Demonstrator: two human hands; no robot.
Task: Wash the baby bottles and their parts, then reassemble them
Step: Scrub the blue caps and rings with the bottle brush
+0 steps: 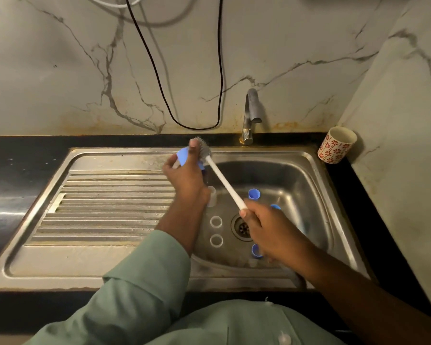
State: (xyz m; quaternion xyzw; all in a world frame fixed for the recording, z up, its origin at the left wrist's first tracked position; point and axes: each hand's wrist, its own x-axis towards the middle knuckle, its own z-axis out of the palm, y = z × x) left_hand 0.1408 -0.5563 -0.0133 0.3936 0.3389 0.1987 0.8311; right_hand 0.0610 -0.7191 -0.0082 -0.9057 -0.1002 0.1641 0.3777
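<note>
I am mid-scrub: my left hand [184, 175] pinches a blue bottle part [182, 155] over the sink's [316, 170] back-left edge, my right hand [266, 227] clenches the brush [222, 180]; next it needs rinsing.

Your left hand [184, 178] hides most of the blue plastic bottle part [182, 155] it holds; your right hand [266, 227] covers the white brush handle's [224, 181] end and a blue cap [256, 250], both blurred
</note>
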